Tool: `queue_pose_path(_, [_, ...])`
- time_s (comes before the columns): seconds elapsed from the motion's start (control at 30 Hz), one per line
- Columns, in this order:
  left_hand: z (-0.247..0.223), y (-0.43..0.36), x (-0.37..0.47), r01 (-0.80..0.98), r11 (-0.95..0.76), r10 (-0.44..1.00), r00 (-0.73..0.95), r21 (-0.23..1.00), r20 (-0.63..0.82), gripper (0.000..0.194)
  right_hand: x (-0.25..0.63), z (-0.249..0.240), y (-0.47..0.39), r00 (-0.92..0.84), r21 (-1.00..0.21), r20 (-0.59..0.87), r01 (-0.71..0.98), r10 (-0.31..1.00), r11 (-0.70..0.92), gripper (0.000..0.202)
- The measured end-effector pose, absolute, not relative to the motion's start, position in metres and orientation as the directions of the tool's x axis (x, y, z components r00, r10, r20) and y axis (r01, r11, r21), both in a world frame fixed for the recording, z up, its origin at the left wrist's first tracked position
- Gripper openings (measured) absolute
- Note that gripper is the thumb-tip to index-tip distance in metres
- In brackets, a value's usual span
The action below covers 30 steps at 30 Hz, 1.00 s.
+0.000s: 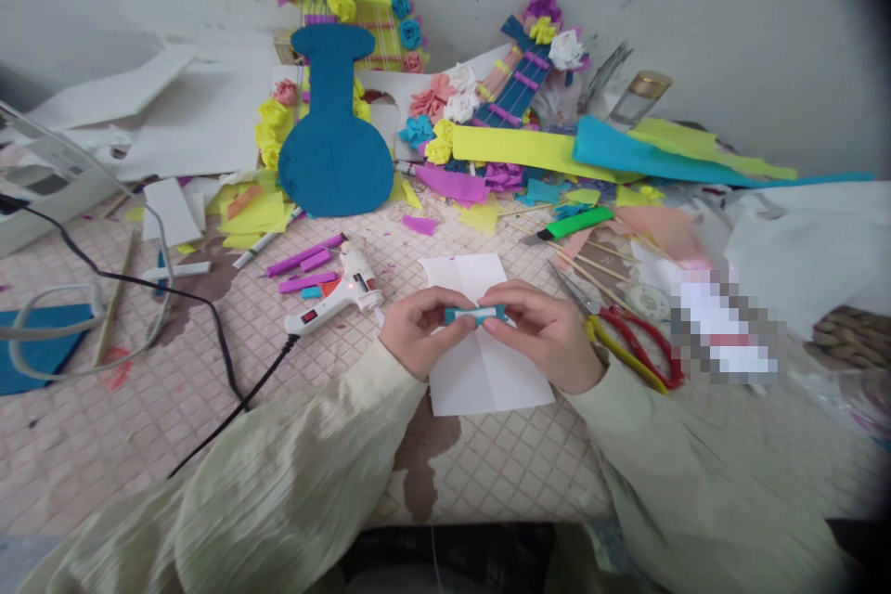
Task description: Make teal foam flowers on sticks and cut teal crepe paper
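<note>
A small blue roll with a white strip along its middle is pinched between both hands, level above a creased white paper sheet. My left hand is closed on its left end, thumb below and fingers above. On its right end my right hand is closed in the same way. Left of my left hand lies a white glue gun with its red switch and a small light showing. Purple rolled sticks sit beside it. Red and yellow scissors lie right of my right hand.
A blue guitar-shaped piece stands at the back, near decorated paper instruments. A green cutter, thin sticks and coloured scraps lie behind my hands. A black cable crosses the left side. A glass jar stands at the back right.
</note>
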<state>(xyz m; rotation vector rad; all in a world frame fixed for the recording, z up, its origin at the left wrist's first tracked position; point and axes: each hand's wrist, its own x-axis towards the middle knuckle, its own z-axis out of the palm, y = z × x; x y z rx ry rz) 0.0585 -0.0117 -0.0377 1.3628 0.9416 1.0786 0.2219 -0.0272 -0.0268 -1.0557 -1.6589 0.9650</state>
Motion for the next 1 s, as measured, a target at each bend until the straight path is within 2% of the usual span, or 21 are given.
queue_pose_path(0.17, [-0.039, -0.012, 0.058, -0.036, -0.083, 0.966, 0.245, 0.996, 0.089, 0.012, 0.222, -0.028, -0.027, -0.225, -0.907, 0.337, 0.184, 0.914, 0.379, 0.015])
queue_pose_path(0.53, [-0.038, -0.012, 0.059, -0.079, -0.112, 0.959, 0.251, 0.991, 0.129, 0.008, 0.221, -0.027, -0.028, -0.207, -0.922, 0.304, 0.182, 0.93, 0.342, 0.012])
queue_pose_path(0.67, [-0.041, -0.011, 0.058, -0.028, -0.167, 0.955, 0.246, 0.986, 0.168, 0.009, 0.222, -0.032, -0.027, -0.224, -0.977, 0.177, 0.081, 0.958, 0.199, 0.032])
queue_pose_path(0.77, [-0.045, -0.01, 0.056, 0.065, -0.22, 0.944, 0.267, 0.973, 0.195, 0.017, 0.222, -0.038, -0.024, -0.224, -0.993, 0.073, 0.07, 0.972, 0.091, 0.029])
queue_pose_path(0.83, [-0.048, -0.011, 0.055, 0.088, -0.206, 0.938, 0.302, 0.975, 0.171, 0.023, 0.222, -0.04, -0.022, -0.198, -0.991, 0.068, 0.096, 0.978, 0.089, 0.021])
queue_pose_path(0.9, [-0.052, -0.011, 0.056, 0.082, -0.179, 0.935, 0.324, 0.98, 0.144, 0.024, 0.22, -0.041, -0.021, -0.192, -0.987, 0.084, 0.12, 0.978, 0.108, 0.023])
queue_pose_path(1.0, [-0.058, -0.011, 0.058, 0.021, -0.121, 0.962, 0.249, 0.992, 0.112, 0.026, 0.219, -0.04, -0.02, -0.194, -0.979, 0.097, 0.159, 0.976, 0.129, 0.025])
